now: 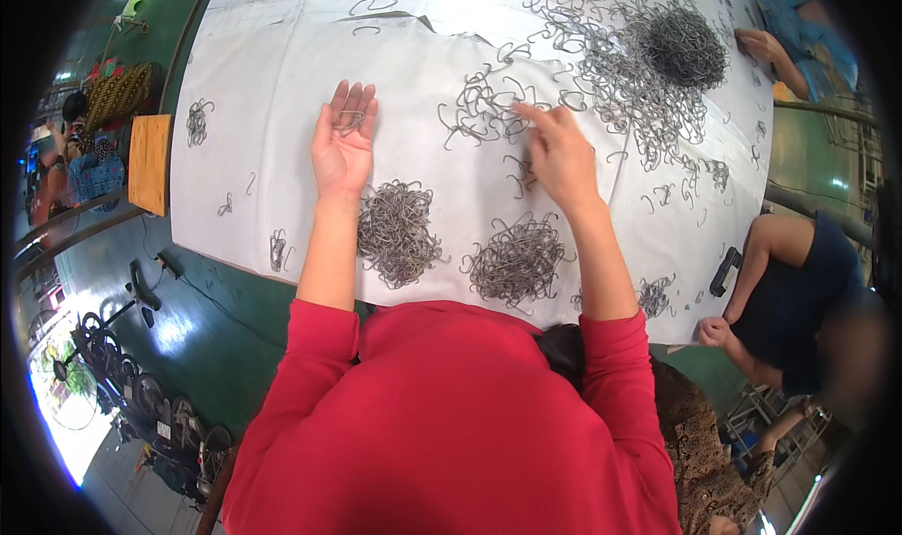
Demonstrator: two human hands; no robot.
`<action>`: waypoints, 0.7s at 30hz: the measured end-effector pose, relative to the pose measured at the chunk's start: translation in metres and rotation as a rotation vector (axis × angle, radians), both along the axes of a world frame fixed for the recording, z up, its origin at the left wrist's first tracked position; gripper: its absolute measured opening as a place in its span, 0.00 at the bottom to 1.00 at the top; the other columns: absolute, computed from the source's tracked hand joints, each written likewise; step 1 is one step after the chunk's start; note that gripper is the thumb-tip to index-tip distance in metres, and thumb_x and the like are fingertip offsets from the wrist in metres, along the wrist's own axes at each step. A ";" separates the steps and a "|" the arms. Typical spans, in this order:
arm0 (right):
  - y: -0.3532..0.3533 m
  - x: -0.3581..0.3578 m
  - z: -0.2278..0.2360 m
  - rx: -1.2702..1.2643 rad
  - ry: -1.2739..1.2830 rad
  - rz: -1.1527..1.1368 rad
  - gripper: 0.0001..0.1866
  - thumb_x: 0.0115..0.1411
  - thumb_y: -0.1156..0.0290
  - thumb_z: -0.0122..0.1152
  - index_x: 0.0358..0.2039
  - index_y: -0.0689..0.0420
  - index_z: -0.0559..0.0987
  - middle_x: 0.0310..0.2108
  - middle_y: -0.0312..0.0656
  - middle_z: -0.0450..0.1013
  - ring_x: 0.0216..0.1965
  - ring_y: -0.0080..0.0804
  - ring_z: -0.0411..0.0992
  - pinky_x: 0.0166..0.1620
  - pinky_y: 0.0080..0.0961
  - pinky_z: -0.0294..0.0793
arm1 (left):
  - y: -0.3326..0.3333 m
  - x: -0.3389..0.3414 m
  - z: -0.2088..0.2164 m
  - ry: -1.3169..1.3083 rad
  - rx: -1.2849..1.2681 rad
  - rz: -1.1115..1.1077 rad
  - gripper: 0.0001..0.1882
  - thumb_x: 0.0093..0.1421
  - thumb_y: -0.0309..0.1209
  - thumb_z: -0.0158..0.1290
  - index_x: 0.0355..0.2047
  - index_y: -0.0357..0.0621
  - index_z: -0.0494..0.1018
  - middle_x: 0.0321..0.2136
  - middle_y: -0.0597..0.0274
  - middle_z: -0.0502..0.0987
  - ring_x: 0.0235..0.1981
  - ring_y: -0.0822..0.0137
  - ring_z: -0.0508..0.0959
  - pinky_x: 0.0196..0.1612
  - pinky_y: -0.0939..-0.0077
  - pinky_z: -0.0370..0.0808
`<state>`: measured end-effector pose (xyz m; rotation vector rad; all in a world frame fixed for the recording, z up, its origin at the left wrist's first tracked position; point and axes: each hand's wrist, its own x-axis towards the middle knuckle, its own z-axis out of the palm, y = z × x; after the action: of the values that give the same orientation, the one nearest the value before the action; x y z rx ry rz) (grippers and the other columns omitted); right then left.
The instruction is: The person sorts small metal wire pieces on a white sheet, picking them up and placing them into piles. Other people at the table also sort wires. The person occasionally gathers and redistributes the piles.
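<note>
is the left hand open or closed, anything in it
Open. The left hand lies palm up with fingers stretched flat, and a few grey wire hooks rest loose across the fingers.

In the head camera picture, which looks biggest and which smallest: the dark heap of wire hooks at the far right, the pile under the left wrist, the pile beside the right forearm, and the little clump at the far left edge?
1. Dark heap of wire hooks, with its loose spread.
2. and 3. Pile under the left wrist and pile beside the right forearm: they look alike, so no ranking.
4. Little clump, clearly smallest.
The dark heap lies farther off, so it may really be larger still.
</note>
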<state>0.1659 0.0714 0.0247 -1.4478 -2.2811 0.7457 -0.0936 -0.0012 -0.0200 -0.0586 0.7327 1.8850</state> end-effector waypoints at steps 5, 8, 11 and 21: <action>0.012 -0.007 -0.008 0.079 -0.078 -0.135 0.12 0.55 0.71 0.53 0.40 0.48 0.76 0.33 0.42 0.68 0.29 0.40 0.71 0.33 0.35 0.70 | -0.002 -0.003 0.006 0.017 0.032 -0.142 0.22 0.65 0.34 0.34 0.53 0.27 0.57 0.52 0.43 0.62 0.57 0.49 0.60 0.60 0.61 0.61; 0.017 0.001 -0.002 0.001 -0.011 -0.166 0.11 0.54 0.70 0.54 0.39 0.49 0.76 0.33 0.41 0.68 0.29 0.40 0.71 0.33 0.33 0.70 | -0.008 -0.011 0.004 -0.041 0.115 -0.279 0.24 0.65 0.33 0.33 0.56 0.27 0.52 0.56 0.40 0.56 0.60 0.49 0.54 0.62 0.61 0.57; 0.015 0.000 -0.004 -0.075 -0.024 -0.166 0.07 0.52 0.68 0.57 0.32 0.52 0.78 0.30 0.40 0.71 0.30 0.39 0.71 0.34 0.33 0.69 | -0.011 -0.018 0.001 -0.086 0.191 -0.365 0.25 0.66 0.34 0.33 0.57 0.27 0.50 0.58 0.39 0.53 0.61 0.48 0.52 0.62 0.61 0.56; 0.017 -0.038 -0.007 -0.020 -0.344 -0.010 0.08 0.50 0.68 0.57 0.25 0.59 0.78 0.25 0.44 0.75 0.27 0.41 0.72 0.32 0.32 0.69 | -0.010 -0.022 -0.003 -0.139 0.240 -0.385 0.26 0.65 0.35 0.32 0.57 0.26 0.50 0.57 0.39 0.55 0.61 0.47 0.54 0.61 0.63 0.58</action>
<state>0.1281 0.0888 0.0176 -1.7074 -2.5171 0.5519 -0.1154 -0.0109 -0.0233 0.0969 0.3863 1.5681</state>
